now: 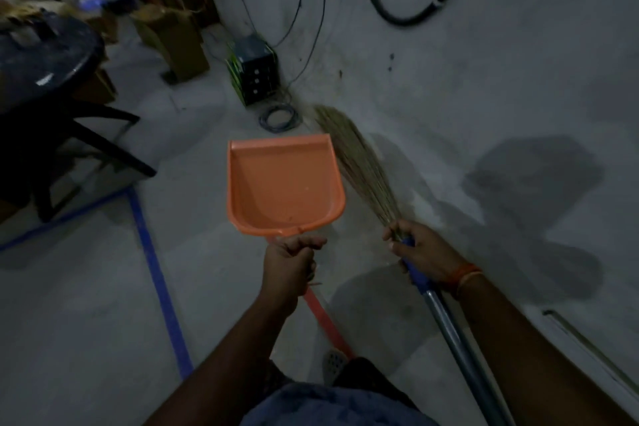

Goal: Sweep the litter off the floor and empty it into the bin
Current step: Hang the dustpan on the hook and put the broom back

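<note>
An orange dustpan (281, 183) is held out in front of me over the grey floor, its tray looking almost bare. My left hand (292, 261) grips its long orange handle just behind the tray. To the right, my right hand (420, 252) grips a grass broom (356, 162) at the blue collar where the bristles meet the grey metal shaft. The bristles point away from me toward the base of the wall. No bin is in view.
A dark box with cables (254, 74) and a coil of wire (278, 117) sit at the wall's base. A black round table (45, 59) and cardboard boxes (173, 38) crowd the left. Blue tape (155, 273) lines the floor. A thick hose (408, 12) hangs on the wall.
</note>
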{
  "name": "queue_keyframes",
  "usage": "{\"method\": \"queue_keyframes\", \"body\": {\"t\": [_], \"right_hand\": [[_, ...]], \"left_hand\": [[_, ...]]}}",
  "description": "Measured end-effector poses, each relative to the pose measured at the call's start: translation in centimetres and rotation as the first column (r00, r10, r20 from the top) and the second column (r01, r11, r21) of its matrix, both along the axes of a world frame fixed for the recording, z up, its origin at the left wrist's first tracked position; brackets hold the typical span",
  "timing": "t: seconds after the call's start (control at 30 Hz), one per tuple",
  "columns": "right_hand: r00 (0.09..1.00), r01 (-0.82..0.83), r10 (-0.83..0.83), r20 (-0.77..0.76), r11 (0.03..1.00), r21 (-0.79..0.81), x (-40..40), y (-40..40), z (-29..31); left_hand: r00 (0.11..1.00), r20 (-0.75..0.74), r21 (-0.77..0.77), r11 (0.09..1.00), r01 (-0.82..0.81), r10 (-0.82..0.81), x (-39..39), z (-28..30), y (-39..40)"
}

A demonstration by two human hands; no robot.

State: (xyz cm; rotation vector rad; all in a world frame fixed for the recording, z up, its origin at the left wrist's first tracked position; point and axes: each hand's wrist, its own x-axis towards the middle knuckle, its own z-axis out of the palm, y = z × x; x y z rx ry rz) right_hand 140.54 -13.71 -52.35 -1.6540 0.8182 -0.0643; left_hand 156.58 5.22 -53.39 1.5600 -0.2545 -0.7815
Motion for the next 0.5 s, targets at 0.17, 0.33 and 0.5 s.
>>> {"method": "queue_keyframes", "body": {"t": [0.17,0.33,0.5], "right_hand": [[0.998,0.065,-0.066,0.003,0.996,0.06,-5.2,4.7,2.8],[0.99,0.141,-0.14,-0.035,0.989,0.036,-10.4,10.7,4.2],[0.968,0.247,-0.242,-0.062,0.966,0.075,-17.2,19.2,5.1]], "left_hand": [[1.0,-0.006,-0.025,0.999,0.029,-0.03,-2.7,2.1,3.8],[0.995,-0.027,-0.042,0.995,0.092,-0.093,-5.7,3.1,8.8],[0.978,-0.003,-0.037,0.977,0.209,-0.209,-10.6,4.8,14.7]]}}
